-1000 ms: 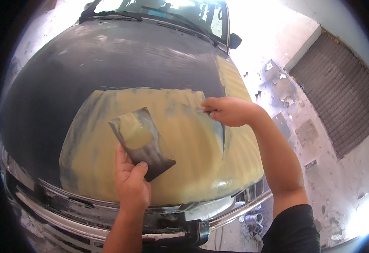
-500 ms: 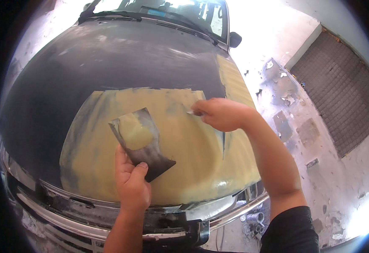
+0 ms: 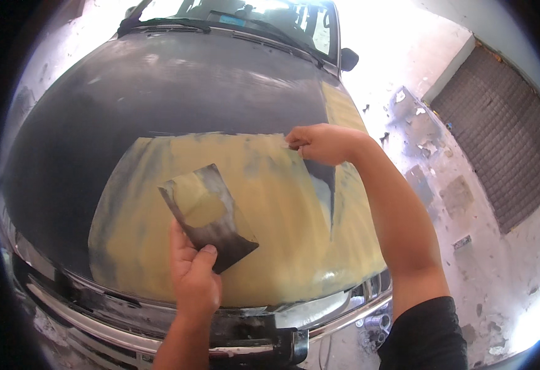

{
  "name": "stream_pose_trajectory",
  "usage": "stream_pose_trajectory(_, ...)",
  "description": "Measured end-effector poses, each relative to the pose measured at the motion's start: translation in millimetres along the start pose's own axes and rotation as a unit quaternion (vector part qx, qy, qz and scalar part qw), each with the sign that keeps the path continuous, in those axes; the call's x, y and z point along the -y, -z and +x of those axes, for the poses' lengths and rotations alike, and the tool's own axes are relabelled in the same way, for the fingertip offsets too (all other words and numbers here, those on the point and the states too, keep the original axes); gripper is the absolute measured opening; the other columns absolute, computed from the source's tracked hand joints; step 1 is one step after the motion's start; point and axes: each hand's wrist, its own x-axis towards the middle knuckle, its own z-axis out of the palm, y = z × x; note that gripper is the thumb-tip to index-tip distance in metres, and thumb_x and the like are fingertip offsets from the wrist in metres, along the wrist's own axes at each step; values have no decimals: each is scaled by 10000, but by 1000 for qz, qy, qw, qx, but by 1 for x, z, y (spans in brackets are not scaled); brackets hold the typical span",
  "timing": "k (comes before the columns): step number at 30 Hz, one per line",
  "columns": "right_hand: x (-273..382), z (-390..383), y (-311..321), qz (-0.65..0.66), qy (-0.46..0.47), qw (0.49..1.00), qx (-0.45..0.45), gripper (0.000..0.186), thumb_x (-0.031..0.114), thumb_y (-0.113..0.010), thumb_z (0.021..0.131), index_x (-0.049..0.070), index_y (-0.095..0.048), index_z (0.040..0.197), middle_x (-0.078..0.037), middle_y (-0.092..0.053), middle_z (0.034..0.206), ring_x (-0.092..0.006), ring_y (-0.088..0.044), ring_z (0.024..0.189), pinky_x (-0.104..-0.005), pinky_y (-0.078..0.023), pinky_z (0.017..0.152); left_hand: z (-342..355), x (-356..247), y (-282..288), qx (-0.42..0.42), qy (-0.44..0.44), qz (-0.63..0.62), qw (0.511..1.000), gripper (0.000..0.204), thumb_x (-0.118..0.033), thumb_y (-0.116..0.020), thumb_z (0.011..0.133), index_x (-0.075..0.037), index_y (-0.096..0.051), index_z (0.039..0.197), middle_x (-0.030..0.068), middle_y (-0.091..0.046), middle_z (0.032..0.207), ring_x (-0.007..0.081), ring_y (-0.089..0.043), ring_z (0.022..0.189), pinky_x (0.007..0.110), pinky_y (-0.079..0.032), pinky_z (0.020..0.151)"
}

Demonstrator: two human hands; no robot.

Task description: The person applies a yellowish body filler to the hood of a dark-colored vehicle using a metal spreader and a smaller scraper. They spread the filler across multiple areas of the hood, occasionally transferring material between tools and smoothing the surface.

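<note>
My left hand (image 3: pixel 197 277) grips the lower edge of a dark rectangular plate (image 3: pixel 236 237) carrying a smeared lump of pale yellow putty (image 3: pixel 196 203). My right hand (image 3: pixel 319 143) has its fingers closed around a small, thin spreader (image 3: pixel 294 145), mostly hidden by the fingers, at the upper right edge of a wide patch of yellow filler (image 3: pixel 128 216) on the dark car hood (image 3: pixel 60 172). The filler is streaked, with dark patches showing through. A second, narrower yellow strip (image 3: pixel 344 105) runs along the hood's right side.
The windscreen (image 3: pixel 288 34) with wipers and a side mirror (image 3: pixel 349 58) are at the top. The chrome bumper (image 3: pixel 85 320) runs below. Right are a stained floor (image 3: pixel 498 308) and a grey ribbed panel (image 3: pixel 492 142); cans (image 3: pixel 375 324) stand by the bumper.
My right hand moved left, then upward toward the top edge of the filler patch. My left hand with the plate and the car appear slightly lower in the picture.
</note>
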Motion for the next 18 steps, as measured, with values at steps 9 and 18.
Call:
stream_pose_trajectory(9,0,-66,-30,-31,34,999,20,390,98,-500,868,82,-522,1257,-157,-613,1126,-352,-559,1048,-418,-443,902,1,3,5,20,-6,15,1000,654,83,-387,786,1,-281,1426,145,-429,1371,237,-422,1261,364,-301,1072)
stream_pose_trajectory(18,2,-122,-62,-53,45,998,-10,403,78,-526,864,117,-521,1266,-136,-596,1163,-313,-529,1124,-410,-439,940,-1,-1,-6,13,-25,14,999,668,88,-395,774,15,-291,1430,159,-434,1370,240,-433,1253,351,-302,1070)
